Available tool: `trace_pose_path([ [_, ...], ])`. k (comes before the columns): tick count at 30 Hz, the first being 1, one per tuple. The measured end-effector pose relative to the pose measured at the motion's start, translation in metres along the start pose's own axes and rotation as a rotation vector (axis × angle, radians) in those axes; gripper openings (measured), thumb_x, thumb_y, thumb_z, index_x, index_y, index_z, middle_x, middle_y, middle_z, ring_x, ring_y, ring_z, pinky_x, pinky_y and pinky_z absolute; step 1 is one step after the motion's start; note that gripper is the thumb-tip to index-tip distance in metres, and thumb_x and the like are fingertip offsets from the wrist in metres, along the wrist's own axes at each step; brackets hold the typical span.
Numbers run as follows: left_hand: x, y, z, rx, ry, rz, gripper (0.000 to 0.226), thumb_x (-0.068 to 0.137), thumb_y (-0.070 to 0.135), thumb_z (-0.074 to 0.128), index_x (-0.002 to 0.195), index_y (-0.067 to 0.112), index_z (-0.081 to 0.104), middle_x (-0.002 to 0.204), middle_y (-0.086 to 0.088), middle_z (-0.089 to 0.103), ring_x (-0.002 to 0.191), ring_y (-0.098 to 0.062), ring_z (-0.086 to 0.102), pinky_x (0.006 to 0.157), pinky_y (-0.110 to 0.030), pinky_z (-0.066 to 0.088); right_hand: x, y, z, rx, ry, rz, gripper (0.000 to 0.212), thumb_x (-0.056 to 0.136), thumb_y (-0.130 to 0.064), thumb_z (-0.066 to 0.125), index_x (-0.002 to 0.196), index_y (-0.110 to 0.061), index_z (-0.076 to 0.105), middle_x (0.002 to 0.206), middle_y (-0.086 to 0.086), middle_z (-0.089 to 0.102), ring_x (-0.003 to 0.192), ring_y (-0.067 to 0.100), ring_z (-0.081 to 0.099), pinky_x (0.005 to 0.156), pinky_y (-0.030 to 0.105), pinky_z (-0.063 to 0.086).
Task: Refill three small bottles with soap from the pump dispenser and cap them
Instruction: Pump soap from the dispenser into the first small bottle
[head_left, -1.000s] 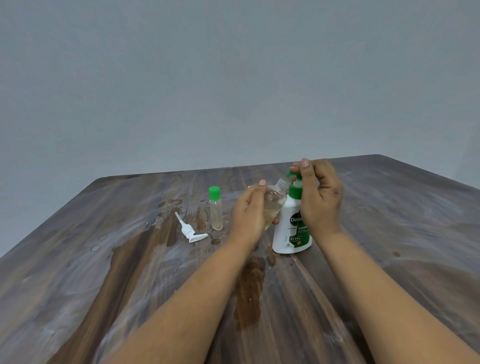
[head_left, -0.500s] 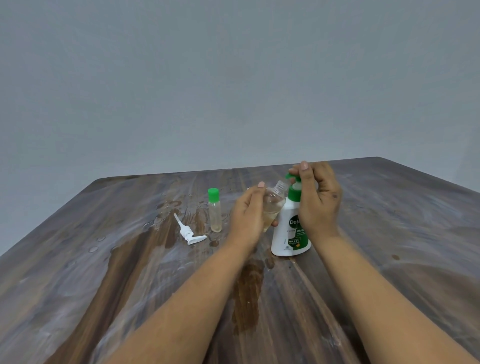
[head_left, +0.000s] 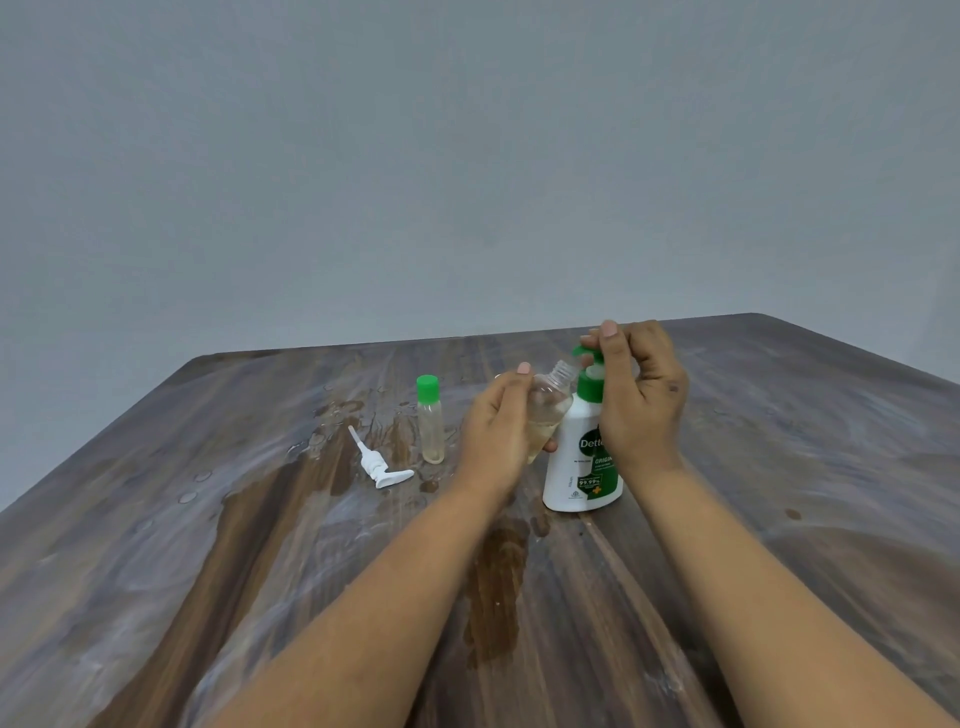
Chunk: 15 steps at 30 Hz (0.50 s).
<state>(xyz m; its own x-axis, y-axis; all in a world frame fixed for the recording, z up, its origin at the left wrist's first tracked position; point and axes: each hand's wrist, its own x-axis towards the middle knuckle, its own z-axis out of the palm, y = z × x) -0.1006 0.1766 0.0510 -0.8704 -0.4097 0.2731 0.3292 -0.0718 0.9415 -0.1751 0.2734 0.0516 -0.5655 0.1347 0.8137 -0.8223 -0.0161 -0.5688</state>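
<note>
A white soap dispenser (head_left: 582, 462) with a green collar and green pump head stands at the table's middle. My right hand (head_left: 641, 400) curls over the pump head, its fingertips on top. My left hand (head_left: 496, 431) grips a small clear uncapped bottle (head_left: 550, 402), tilted with its threaded neck just under the pump's nozzle; a little yellowish liquid lies in it. A second small bottle (head_left: 430, 421) with a green cap stands upright to the left, holding pale liquid.
A loose white pump top (head_left: 382, 465) lies on the wooden table (head_left: 805, 467) left of the capped bottle. Wet patches and droplets (head_left: 493, 582) spread over the table's middle and left. A plain grey wall rises behind the far edge.
The pump head has risen slightly under my right hand. The left hand keeps the tilted bottle at the nozzle.
</note>
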Motion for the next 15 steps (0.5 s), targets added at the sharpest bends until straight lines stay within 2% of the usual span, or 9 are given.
trace_pose_path([
  [6,-0.0015,0.0,0.0001,-0.001,0.004,-0.009,0.034,0.103,0.028,0.044,0.08,0.013,0.063,0.074,-0.003,0.066,0.058,-0.014,0.06,0.045,-0.019,0.048,0.0016,0.001,-0.0006,-0.027,-0.036,0.023,0.027,0.096,-0.021,0.054,0.071,-0.026,0.063,0.075,0.005,0.057,0.074,0.006,0.054,0.069,0.017,0.041],
  [9,-0.0017,0.0011,0.0011,0.002,0.018,-0.012,0.033,0.103,0.028,0.045,0.078,0.015,0.062,0.07,0.001,0.067,0.054,-0.012,0.06,0.042,-0.018,0.045,0.0033,0.0,0.0003,-0.027,-0.031,0.04,0.029,0.094,-0.021,0.055,0.066,-0.03,0.06,0.073,0.003,0.054,0.073,0.012,0.055,0.067,0.027,0.044],
  [12,-0.0016,0.0019,0.0014,-0.011,0.019,-0.015,0.031,0.104,0.027,0.044,0.083,0.011,0.061,0.067,0.003,0.067,0.052,-0.01,0.061,0.041,-0.017,0.044,0.0023,-0.0028,0.0012,-0.019,0.006,0.008,0.028,0.096,-0.03,0.053,0.07,-0.037,0.06,0.075,-0.004,0.054,0.076,0.011,0.056,0.071,0.034,0.048],
  [15,-0.0019,0.0024,0.0017,0.0,0.02,-0.012,0.032,0.104,0.027,0.043,0.083,0.011,0.061,0.074,-0.003,0.066,0.056,-0.015,0.059,0.041,-0.017,0.043,0.0007,-0.004,0.0009,0.026,0.028,0.028,0.029,0.098,-0.036,0.052,0.074,-0.041,0.065,0.08,-0.01,0.057,0.084,0.026,0.063,0.076,0.052,0.052],
])
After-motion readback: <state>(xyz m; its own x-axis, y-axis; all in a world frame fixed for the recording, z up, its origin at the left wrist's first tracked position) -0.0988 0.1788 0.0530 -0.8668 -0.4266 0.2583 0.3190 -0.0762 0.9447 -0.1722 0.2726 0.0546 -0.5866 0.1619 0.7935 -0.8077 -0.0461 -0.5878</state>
